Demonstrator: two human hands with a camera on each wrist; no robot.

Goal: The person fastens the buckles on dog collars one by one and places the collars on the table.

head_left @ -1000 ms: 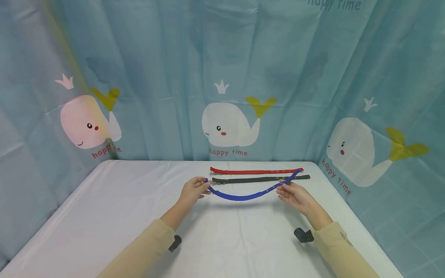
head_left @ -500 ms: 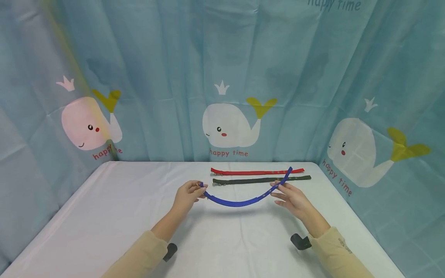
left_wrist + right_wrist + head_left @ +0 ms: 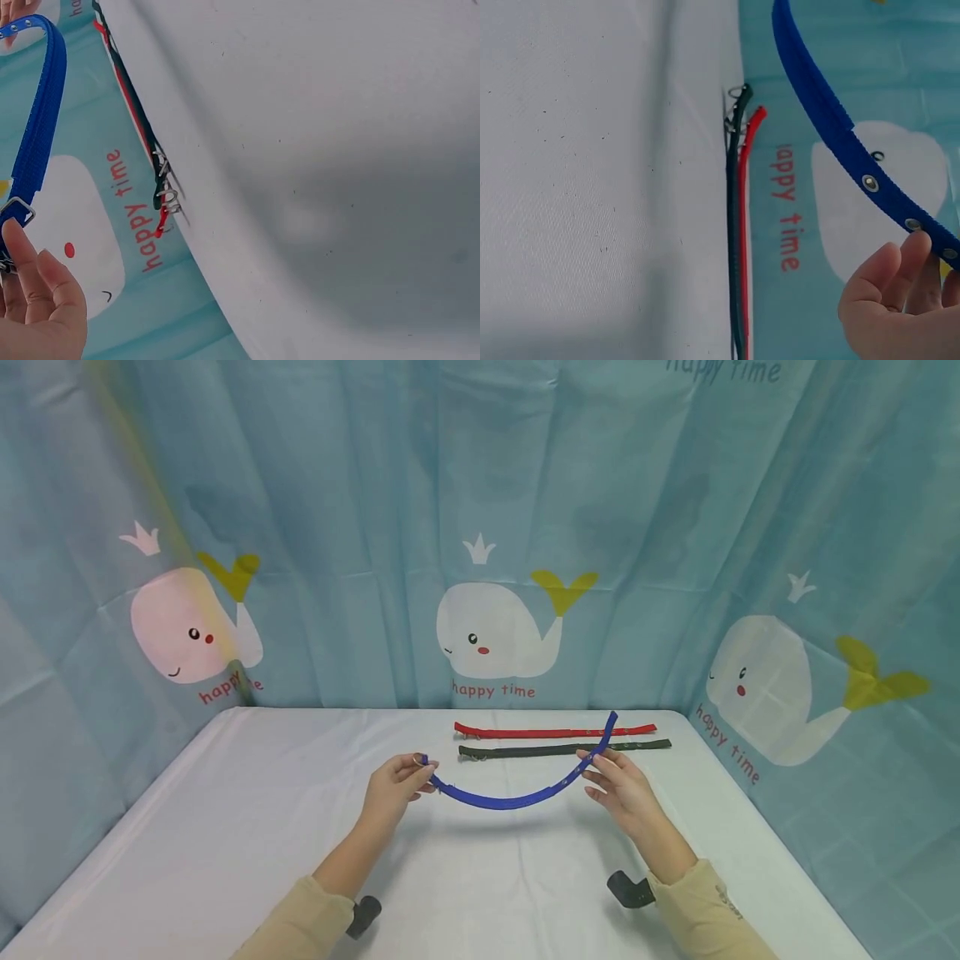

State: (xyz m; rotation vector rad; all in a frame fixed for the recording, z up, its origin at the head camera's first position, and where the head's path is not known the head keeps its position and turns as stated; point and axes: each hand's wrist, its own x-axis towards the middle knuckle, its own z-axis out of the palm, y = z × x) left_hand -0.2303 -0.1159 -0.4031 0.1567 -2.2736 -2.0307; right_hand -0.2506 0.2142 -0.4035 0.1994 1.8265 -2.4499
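A blue dog collar (image 3: 501,803) hangs between both hands in a sagging curve above the table. My left hand (image 3: 388,792) pinches its buckle end; in the left wrist view a square metal loop (image 3: 19,210) shows just above the fingertips. With thumb and fingers, my right hand (image 3: 628,795) holds the other end, whose tip points up past the hand. Metal eyelets (image 3: 870,182) line that part in the right wrist view. Behind it, a dark green collar (image 3: 525,752) and a red collar (image 3: 517,734) lie side by side on the table.
A white cloth covers the table (image 3: 225,810). Blue curtains (image 3: 360,527) with whale prints stand at the back and both sides. Black wrist-worn devices (image 3: 630,890) jut out beneath the sleeves.
Both hands have drawn back toward the person and shifted left, carrying the blue collar off the other two. It sags deeper, and its free tip points more steeply upward.
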